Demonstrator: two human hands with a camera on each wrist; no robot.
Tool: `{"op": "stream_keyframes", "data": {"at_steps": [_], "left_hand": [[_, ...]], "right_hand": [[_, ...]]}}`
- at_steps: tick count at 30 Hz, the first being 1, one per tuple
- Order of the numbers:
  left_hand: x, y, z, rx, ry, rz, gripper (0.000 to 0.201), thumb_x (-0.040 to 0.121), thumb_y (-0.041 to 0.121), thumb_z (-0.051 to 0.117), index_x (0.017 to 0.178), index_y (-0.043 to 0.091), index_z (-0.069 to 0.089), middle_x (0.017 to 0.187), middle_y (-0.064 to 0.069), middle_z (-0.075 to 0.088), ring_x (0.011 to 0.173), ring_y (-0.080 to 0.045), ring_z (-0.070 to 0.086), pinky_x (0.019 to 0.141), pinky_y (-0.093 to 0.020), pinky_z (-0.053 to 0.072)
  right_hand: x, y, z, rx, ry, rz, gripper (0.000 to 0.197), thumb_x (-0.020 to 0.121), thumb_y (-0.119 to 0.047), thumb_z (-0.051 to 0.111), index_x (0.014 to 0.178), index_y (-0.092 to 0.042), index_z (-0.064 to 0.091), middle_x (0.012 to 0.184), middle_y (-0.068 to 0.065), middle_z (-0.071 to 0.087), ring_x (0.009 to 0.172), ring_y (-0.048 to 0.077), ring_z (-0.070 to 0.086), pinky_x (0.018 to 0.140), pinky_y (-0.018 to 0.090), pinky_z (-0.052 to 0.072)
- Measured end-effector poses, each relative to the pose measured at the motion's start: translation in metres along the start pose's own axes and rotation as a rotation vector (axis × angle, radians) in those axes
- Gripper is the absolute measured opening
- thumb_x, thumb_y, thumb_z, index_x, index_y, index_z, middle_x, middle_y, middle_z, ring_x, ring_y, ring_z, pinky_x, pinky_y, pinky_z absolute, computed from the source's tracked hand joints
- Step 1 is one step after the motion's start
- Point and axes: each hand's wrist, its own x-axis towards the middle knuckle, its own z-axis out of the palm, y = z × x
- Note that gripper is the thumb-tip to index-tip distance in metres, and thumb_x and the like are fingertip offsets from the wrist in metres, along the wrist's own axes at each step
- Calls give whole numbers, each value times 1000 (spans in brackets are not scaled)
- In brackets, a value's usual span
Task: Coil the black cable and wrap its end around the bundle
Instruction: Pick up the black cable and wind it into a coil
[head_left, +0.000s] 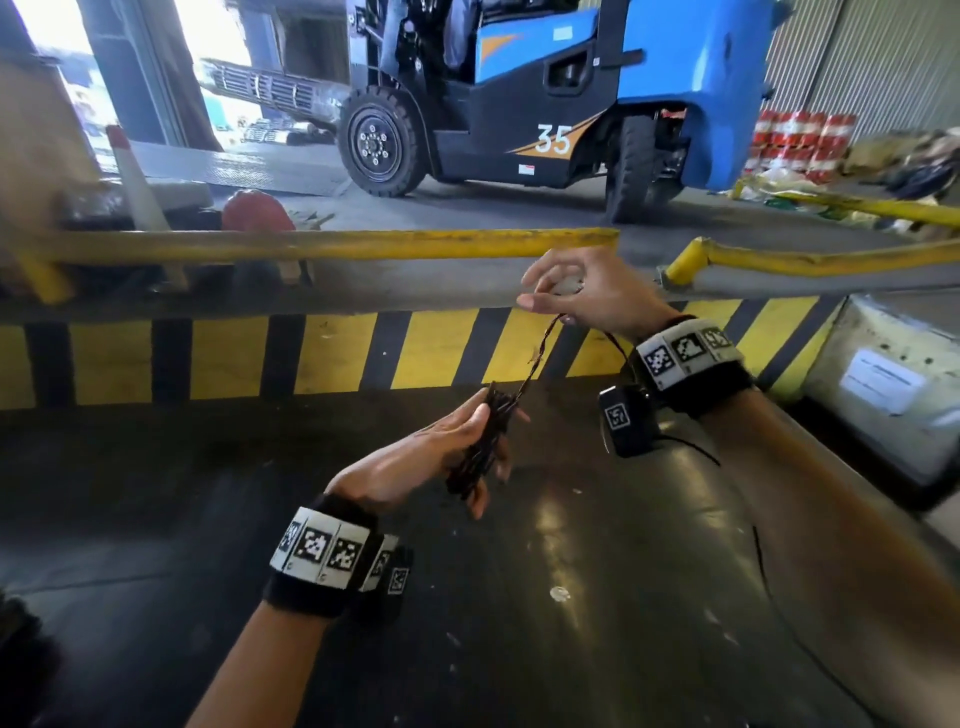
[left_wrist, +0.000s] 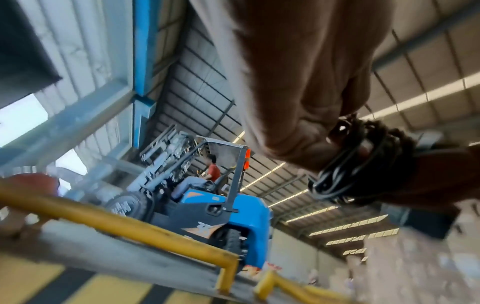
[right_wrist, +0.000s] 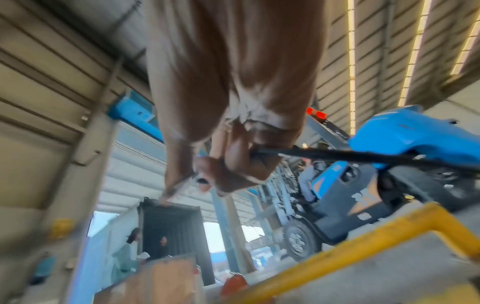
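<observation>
While the coiled bundle (head_left: 480, 447) of the black cable (head_left: 535, 358) lies along the left hand (head_left: 415, 462), held mid-air in front of the person, its free end runs up taut to the right hand (head_left: 566, 291). Left fingers curl round the bundle, thumb against it. Right fingertips pinch the end, other fingers loosely bent.

Risks, judged: if the left hold slackens while the end is pulled round, the loops may spring open. A loose wrap could slide off the bundle. The pinch sits near the cable tip and may slip.

Unclear: the number of loops, whether any wrap is on yet, and the plug, if any. Both wrist views are blurred. A blue forklift (head_left: 545, 93) stands beyond the yellow rail (head_left: 311, 244).
</observation>
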Motion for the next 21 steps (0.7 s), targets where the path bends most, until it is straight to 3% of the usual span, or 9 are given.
{"op": "stream_keyframes", "data": {"at_steps": [3, 5, 8, 11, 14, 17, 19, 21], "left_hand": [[-9, 5, 8, -185, -47, 114, 45, 106, 40, 22, 136, 16, 46, 98, -21, 60, 63, -25, 64, 63, -37, 54], [-13, 10, 8, -335, -108, 174, 46, 105, 43, 23, 135, 19, 48, 97, -20, 58, 63, -25, 63, 62, -35, 55], [-14, 18, 3, -564, -132, 344, 44, 105, 42, 26, 135, 21, 50, 98, -21, 56, 64, -25, 64, 63, -32, 55], [-4, 24, -8, -660, 13, 440, 44, 108, 40, 22, 138, 21, 48, 103, -23, 52, 71, -28, 64, 69, -34, 56], [12, 26, -24, -819, 189, 491, 43, 110, 37, 23, 139, 21, 51, 113, -21, 51, 89, -28, 65, 78, -35, 59], [26, 27, -38, -832, 372, 513, 38, 110, 37, 27, 135, 22, 50, 109, -18, 57, 87, -28, 67, 80, -34, 60], [31, 27, -42, -806, 439, 519, 36, 110, 38, 28, 134, 23, 50, 106, -17, 60, 85, -28, 68, 79, -33, 60], [35, 25, -44, -793, 473, 525, 37, 110, 38, 27, 132, 23, 52, 104, -16, 63, 86, -28, 72, 82, -36, 62]], "right_hand": [[1, 29, 19, -51, 105, -14, 27, 92, -41, 69, 104, -17, 71, 92, -16, 68, 85, 0, 66, 76, 26, 56], [-3, 50, 35, -32, 92, 12, 29, 95, -47, 61, 94, -20, 72, 86, -14, 70, 79, 3, 67, 74, 29, 54], [-19, 78, 61, 102, 87, 125, 41, 94, -57, 55, 78, -24, 73, 60, -12, 66, 57, 2, 59, 62, 29, 44], [-41, 79, 93, 332, 77, 191, 50, 91, -57, 54, 70, -15, 69, 48, -10, 49, 45, 3, 43, 50, 20, 33], [-60, 64, 124, 594, 107, 288, 51, 91, -61, 50, 66, -16, 58, 52, -3, 41, 45, 8, 36, 46, 23, 26], [-76, 55, 140, 873, 92, 328, 36, 90, -56, 62, 81, -22, 54, 61, -4, 34, 49, 9, 29, 47, 25, 20], [-83, 52, 146, 915, 80, 269, 24, 92, -42, 67, 93, -20, 57, 63, -6, 35, 51, 8, 28, 45, 21, 21], [-85, 49, 150, 897, 105, 238, 20, 95, -34, 65, 95, -15, 61, 63, -6, 38, 52, 8, 31, 46, 20, 24]]}}
